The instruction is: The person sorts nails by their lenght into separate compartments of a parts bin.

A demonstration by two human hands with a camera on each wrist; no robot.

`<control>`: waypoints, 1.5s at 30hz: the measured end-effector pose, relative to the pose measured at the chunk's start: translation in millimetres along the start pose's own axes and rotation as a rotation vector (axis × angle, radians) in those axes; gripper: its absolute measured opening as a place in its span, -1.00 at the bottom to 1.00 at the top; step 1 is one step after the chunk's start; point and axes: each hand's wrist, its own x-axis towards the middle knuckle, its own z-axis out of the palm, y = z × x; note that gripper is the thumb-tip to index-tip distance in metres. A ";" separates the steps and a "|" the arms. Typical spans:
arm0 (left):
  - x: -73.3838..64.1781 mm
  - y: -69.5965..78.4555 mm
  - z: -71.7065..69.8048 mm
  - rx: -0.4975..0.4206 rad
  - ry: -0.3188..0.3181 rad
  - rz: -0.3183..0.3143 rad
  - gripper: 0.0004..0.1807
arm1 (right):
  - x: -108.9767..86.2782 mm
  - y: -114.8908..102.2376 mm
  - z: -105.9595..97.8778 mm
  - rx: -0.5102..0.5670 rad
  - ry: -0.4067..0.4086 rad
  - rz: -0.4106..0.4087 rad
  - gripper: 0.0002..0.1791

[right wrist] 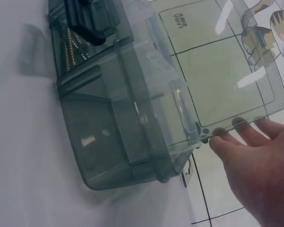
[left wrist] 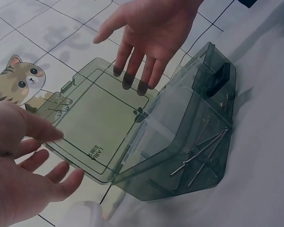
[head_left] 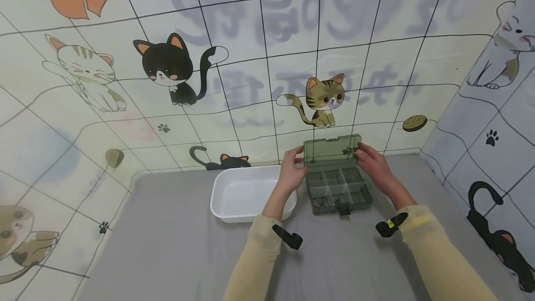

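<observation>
A translucent green compartment box (head_left: pixel 339 189) sits on the table with its lid (head_left: pixel 332 150) raised at the back. Several screws (left wrist: pixel 199 161) lie in its near-left compartment; a black latch (head_left: pixel 344 209) hangs at the front. My left hand (head_left: pixel 291 171) is at the lid's left edge, its fingers loosely bent and spread apart. On the other side my right hand (head_left: pixel 375 164) has its fingers fairly straight, with fingertips (left wrist: pixel 142 88) seen through the lid from behind, right at its edge.
Left of the box stands a white tray (head_left: pixel 238 196), partly hidden by my left forearm. A wall sheet printed with cats (head_left: pixel 323 101) rises close behind the box. Grey cloth (head_left: pixel 175 245) covers the table.
</observation>
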 end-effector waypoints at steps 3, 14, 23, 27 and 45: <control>-5.3 2.7 -0.5 -0.009 -0.020 -0.005 -0.35 | -2.5 -0.5 -1.2 0.062 0.018 0.002 -0.22; -29.3 15.6 -0.1 0.006 -0.101 0.045 -0.41 | -23.6 -1.9 -13.6 -0.124 0.065 0.007 -0.27; -44.9 17.4 3.9 0.170 -0.143 0.147 -0.59 | -47.3 0.2 -14.3 -0.330 0.048 -0.070 -0.42; -53.3 14.7 7.2 0.272 -0.161 0.229 -0.64 | -56.7 4.9 -14.7 -0.383 0.044 -0.105 -0.45; -78.3 -0.7 20.6 0.565 -0.281 0.309 -0.67 | -82.3 20.7 7.8 -0.772 0.020 -0.585 -0.64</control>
